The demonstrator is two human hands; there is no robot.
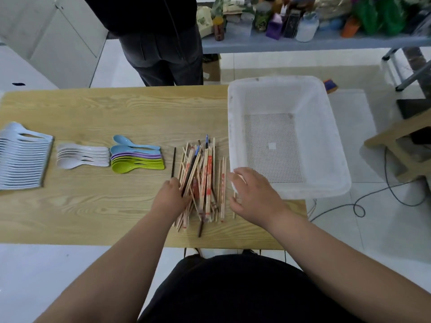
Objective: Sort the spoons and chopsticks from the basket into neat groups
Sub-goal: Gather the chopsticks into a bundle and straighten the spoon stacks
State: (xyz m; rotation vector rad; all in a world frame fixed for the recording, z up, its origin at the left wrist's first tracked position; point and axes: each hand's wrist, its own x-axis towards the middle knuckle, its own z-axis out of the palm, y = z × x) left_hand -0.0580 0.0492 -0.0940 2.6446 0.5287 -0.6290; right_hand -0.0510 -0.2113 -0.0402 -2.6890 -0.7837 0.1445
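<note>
Left hand (171, 194) grasping in the chopsticks (205, 180); right hand (250, 194) released beside them.

The left hand has its fingers curled round some sticks at the left edge of the loose pile, which lies on the worktop (116, 108) near its front edge; the right hand hovers with relaxed, spread fingers over the pile's right side, just before the near corner of the white basket (335, 145), which overhangs the worktop's right end; one dark chopstick (173, 162) lies apart, just left of the pile; further left lie three rows of nested spoons: coloured spoons (137, 159), white spoons (81, 157), and a long row of pale spoons (21, 159).
</note>
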